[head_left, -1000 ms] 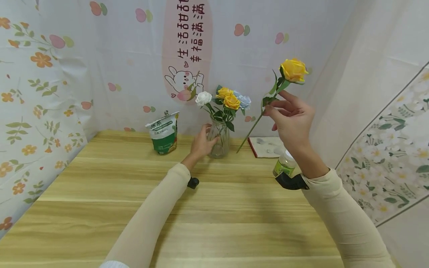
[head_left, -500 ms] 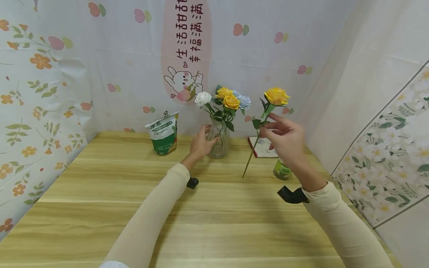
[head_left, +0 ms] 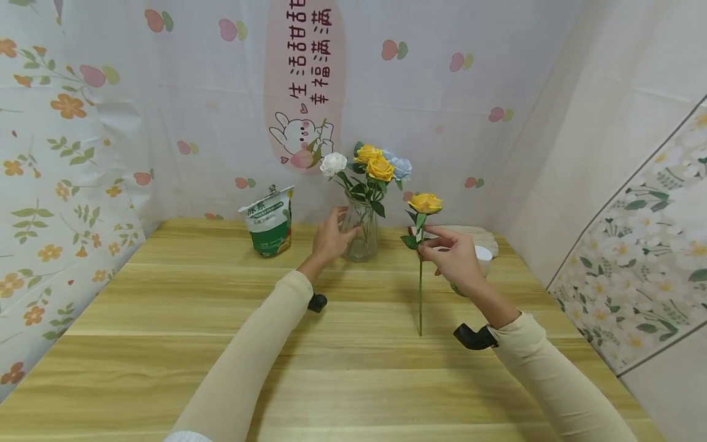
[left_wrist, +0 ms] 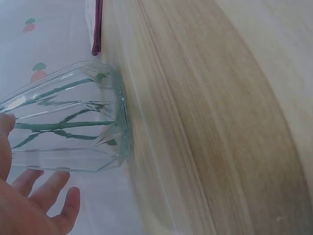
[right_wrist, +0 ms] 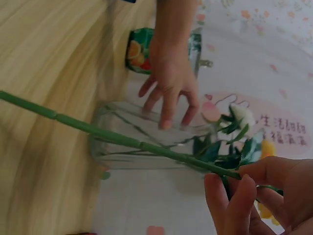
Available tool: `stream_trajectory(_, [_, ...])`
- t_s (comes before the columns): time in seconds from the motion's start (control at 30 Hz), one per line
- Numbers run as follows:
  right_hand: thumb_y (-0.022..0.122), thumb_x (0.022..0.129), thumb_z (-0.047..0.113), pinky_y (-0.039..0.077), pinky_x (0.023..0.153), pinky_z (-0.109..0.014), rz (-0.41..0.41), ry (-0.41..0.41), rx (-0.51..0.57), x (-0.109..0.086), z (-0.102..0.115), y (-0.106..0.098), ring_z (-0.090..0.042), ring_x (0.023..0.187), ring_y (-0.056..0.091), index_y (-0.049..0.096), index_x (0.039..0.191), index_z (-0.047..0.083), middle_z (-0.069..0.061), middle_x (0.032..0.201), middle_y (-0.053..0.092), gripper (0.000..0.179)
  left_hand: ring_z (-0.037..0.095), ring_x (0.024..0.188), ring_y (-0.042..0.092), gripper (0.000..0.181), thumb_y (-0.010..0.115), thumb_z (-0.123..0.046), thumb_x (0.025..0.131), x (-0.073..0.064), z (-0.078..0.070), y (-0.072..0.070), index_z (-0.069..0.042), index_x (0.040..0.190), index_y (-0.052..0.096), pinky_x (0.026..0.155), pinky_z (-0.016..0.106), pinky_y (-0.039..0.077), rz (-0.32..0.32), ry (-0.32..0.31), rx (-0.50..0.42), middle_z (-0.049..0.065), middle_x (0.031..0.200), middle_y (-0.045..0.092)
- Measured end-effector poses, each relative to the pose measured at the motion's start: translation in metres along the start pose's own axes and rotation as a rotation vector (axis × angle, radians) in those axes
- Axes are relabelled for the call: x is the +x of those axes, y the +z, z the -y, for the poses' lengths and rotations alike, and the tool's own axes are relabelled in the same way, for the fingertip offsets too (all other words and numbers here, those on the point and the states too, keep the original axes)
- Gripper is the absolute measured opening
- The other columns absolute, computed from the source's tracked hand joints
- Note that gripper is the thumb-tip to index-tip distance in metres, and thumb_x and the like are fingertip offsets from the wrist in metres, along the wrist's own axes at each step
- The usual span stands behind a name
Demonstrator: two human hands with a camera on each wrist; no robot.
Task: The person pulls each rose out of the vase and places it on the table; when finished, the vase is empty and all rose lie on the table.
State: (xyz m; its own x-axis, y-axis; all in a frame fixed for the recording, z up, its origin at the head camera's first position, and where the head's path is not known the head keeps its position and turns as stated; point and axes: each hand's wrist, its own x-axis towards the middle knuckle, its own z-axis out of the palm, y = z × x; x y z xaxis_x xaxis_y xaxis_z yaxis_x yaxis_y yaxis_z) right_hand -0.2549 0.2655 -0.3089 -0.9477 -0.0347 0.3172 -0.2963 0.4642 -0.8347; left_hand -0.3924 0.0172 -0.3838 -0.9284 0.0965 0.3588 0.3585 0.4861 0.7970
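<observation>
Fruit-print cloth (head_left: pixel 221 110) hangs behind the wood-grain table (head_left: pixel 309 393), and here's the yellow rose (head_left: pixel 425 203), upright to the right of the glass vase (head_left: pixel 364 244), its stem (head_left: pixel 421 294) pinched by the right hand (head_left: pixel 457 256). The left hand (head_left: pixel 330 238) loosely cups the vase. A light pinch and a steady vase should serve well; mind that long stem swinging. Further out, a green-and-white pouch (head_left: pixel 269 227) left, a white-lidded jar (head_left: pixel 483 254) half hidden right, floral cloth (head_left: pixel 652 264) beyond.

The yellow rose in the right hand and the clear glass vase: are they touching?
Apart: the head view shows wooden table between the held green stem and vase.
</observation>
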Motion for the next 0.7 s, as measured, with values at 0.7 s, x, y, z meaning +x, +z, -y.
stream_trajectory(0.7, [0.067, 0.095, 0.007, 0.052, 0.049, -0.033, 0.113, 0.265, 0.054, 0.009, -0.074, 0.014, -0.02, 0.071, 0.072, 0.06, 0.13, -0.005, -0.009, 0.097, 0.072, 0.038, 0.033, 0.127, 0.054, 0.061, 0.071, -0.035, 0.093, -0.003, -0.001, 0.002, -0.02, 0.145, 0.043, 0.099, 0.053, 0.044, 0.002, 0.007, 0.021, 0.007, 0.144, 0.055])
